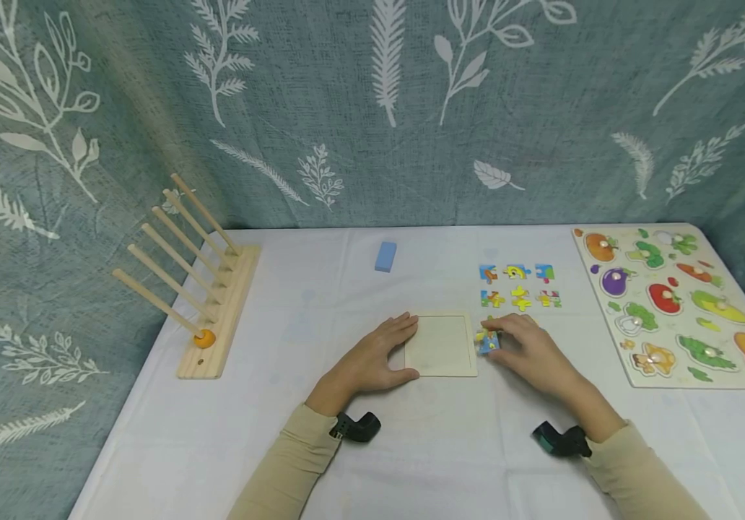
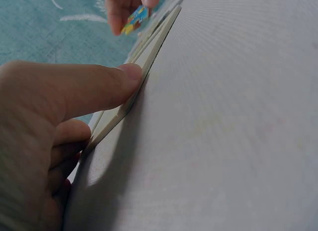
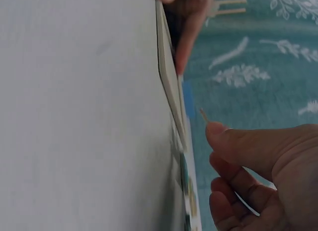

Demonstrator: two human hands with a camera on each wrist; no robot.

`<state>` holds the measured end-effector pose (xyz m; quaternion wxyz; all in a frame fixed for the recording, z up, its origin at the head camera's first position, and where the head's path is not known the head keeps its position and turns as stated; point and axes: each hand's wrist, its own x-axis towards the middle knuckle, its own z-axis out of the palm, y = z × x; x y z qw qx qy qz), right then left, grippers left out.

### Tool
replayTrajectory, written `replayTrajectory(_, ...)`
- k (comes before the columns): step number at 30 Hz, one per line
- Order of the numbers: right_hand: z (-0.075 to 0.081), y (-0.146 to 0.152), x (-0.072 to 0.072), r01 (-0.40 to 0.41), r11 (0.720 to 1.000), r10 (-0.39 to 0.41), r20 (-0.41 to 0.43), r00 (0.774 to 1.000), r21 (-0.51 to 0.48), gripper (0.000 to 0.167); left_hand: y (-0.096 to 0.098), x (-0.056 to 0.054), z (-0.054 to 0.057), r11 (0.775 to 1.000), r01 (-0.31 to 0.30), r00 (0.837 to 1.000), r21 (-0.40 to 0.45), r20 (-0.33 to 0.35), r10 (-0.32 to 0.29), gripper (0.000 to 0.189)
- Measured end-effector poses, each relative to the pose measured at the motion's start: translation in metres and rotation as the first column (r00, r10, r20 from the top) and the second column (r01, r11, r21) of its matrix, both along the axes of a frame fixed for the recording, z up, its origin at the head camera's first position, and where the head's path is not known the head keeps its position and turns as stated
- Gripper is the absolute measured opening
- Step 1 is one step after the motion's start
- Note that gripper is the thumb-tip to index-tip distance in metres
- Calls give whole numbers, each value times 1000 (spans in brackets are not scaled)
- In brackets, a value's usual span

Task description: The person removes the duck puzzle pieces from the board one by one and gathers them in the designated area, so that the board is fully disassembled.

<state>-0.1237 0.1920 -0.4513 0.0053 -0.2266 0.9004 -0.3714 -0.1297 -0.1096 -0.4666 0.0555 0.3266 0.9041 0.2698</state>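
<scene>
A shallow pale wooden puzzle tray (image 1: 440, 347) lies flat in the middle of the white-covered table. My left hand (image 1: 379, 355) rests on its left side, fingers stretched towards the top corner and thumb at the lower corner. In the left wrist view, that thumb (image 2: 117, 87) lies over the tray's rim. My right hand (image 1: 535, 355) pinches a blue-and-yellow jigsaw piece (image 1: 488, 341) between thumb and fingers, just off the tray's right edge. Seen edge-on in the right wrist view, the jigsaw piece (image 3: 204, 115) is held above the table. Several jigsaw pieces (image 1: 520, 297) lie in rows behind my right hand.
At the right lies a vegetable peg puzzle board (image 1: 691, 307). A wooden base (image 1: 232, 310) with several slanting-looking pegs and one orange bead (image 1: 204, 338) stands at the left. One blue block (image 1: 385, 256) is at the back, before a patterned curtain (image 1: 346, 108).
</scene>
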Motion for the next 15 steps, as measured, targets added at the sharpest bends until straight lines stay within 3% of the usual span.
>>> replayTrajectory(15,1,66,-2,223,973,-224,1,975,56,43,0,0,-1,1000,1,1000,5,-4,-1,78)
